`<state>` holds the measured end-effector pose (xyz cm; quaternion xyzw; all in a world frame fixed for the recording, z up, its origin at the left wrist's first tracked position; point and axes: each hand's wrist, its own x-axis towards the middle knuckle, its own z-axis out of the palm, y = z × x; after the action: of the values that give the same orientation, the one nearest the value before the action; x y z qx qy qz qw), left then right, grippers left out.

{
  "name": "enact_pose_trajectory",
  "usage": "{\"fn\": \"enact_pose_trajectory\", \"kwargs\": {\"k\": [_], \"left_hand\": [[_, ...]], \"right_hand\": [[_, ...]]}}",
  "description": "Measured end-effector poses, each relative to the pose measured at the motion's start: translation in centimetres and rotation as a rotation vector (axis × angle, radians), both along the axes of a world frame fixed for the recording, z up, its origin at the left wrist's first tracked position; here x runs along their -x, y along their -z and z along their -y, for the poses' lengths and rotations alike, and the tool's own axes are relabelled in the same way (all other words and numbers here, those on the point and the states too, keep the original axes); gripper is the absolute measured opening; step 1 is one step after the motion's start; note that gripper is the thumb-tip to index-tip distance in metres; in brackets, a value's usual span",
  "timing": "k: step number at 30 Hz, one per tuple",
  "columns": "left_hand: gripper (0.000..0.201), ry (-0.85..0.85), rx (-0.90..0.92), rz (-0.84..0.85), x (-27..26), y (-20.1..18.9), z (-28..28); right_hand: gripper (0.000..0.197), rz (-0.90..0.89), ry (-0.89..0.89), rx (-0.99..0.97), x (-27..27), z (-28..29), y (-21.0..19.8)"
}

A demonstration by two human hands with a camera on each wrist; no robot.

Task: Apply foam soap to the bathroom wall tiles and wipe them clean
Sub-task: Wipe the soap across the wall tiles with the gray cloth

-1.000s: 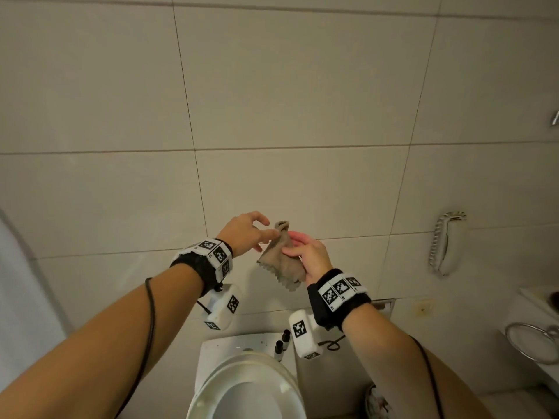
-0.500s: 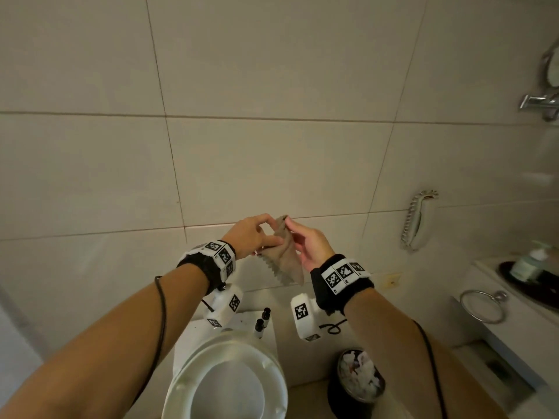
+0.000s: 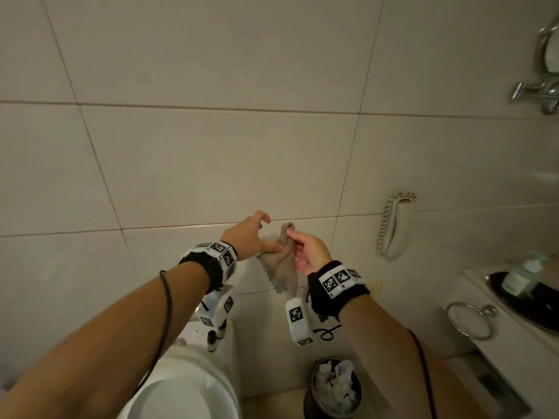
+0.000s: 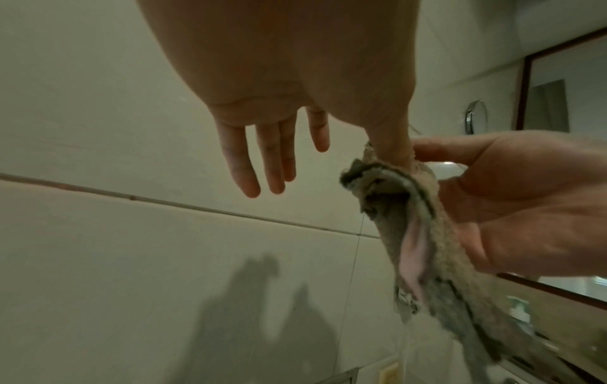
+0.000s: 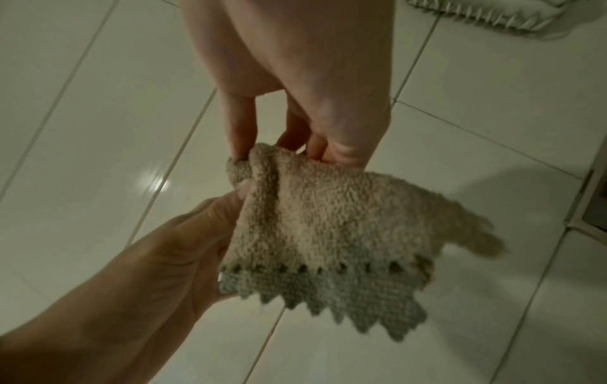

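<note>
A small beige cloth [image 3: 282,264] with a zigzag grey hem hangs in front of the pale wall tiles [image 3: 211,161], above the toilet. My right hand [image 3: 299,241] pinches its bunched top between thumb and fingers; the right wrist view shows the cloth [image 5: 322,228] draping below those fingers. My left hand [image 3: 266,234] is beside it on the left. Its thumb presses the cloth [image 4: 427,246] while its fingers [image 4: 249,166] stay straight and apart from the fabric. A green pump bottle [image 3: 523,276] stands in the dark basin at the right.
Below my arms is a white toilet [image 3: 181,388], with small dark bottles [image 3: 216,337] on its cistern. A bin [image 3: 335,385] full of tissue stands on the floor. A wall phone [image 3: 393,228], a towel ring [image 3: 469,320] and chrome fittings [image 3: 538,92] are to the right.
My head view has swung right and down, bringing the basin into view. The left fingers, closed on the cloth half a second ago, have lifted off; only the thumb touches now.
</note>
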<state>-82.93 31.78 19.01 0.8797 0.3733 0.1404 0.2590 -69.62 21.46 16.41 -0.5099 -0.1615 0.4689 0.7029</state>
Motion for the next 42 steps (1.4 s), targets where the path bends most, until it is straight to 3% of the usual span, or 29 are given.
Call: {"fn": "enact_pose_trajectory", "kwargs": {"k": [5, 11, 17, 25, 32, 36, 42], "left_hand": [[0.083, -0.068, -0.138, 0.042, -5.0, -0.8, -1.2], [0.099, -0.161, -0.451, -0.171, -9.1, -1.8, -3.6], [0.107, -0.252, -0.633, -0.278, -11.6, -1.4, -5.8], [0.119, -0.33, -0.808, -0.318, -12.1, 0.4, -8.3], [0.12, -0.281, -0.934, -0.358, -10.5, 1.1, -9.6], [0.115, -0.236, -0.991, -0.394, -8.8, 1.1, -10.5], [0.116, -0.21, -1.043, -0.414, -6.2, 1.4, -11.5]], "right_hand": [[0.003, 0.133, 0.204, 0.044, -7.6, -1.5, 0.2], [0.006, 0.341, 0.431, 0.185, -15.7, -2.9, 3.3], [0.017, 0.438, 0.511, 0.239, -19.6, -4.3, 4.2], [0.018, 0.663, 0.513, 0.297, -19.4, -7.7, 6.1], [0.015, 0.933, 0.435, 0.264, -16.3, -9.2, 9.1], [0.017, 1.054, 0.483, 0.217, -15.6, -9.3, 9.6], [0.014, 1.405, 0.421, 0.067, -13.9, -9.9, 8.3]]}}
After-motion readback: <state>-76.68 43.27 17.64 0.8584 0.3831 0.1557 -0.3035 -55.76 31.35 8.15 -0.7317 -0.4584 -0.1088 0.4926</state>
